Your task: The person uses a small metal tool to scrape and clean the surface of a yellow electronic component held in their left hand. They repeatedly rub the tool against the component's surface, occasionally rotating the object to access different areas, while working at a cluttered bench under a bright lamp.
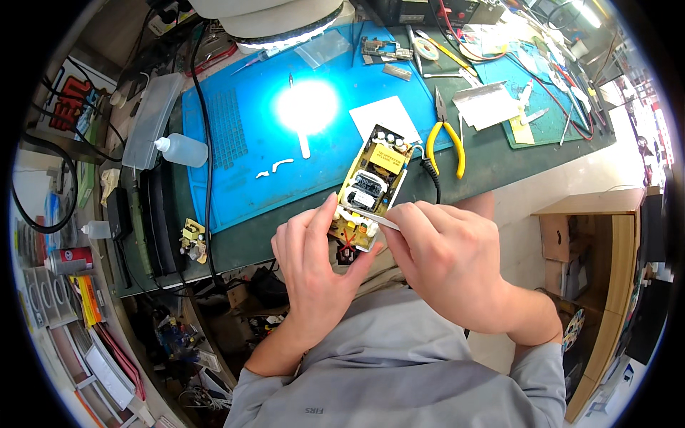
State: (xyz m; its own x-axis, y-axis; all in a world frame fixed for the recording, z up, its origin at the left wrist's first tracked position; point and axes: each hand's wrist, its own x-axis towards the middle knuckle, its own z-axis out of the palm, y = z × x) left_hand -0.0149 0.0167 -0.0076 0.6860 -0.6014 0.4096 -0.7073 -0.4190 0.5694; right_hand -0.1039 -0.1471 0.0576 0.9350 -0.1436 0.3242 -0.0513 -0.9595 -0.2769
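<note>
In my left hand [317, 250] is an opened power adapter [391, 158], gripped along its lower sides between thumb and fingers. Its circuit board shows a yellow transformer, black capacitors and white glue, and a black cable leaves its upper right corner. My right hand [449, 246] is closed around a thin metal tool, apparently tweezers [382, 220]. The tool's tip reaches the board's lower middle; its exact contact point is too small to make out. The adapter is tilted over the bench's front edge.
A blue mat [264, 178] covers the bench under a bright lamp [285, 21]. Yellow-handled pliers [446, 139] lie right of the adapter. White paper [385, 118], a squeeze bottle [183, 150] and a small circuit piece [193, 241] lie around. A wooden cabinet [592, 207] stands at right.
</note>
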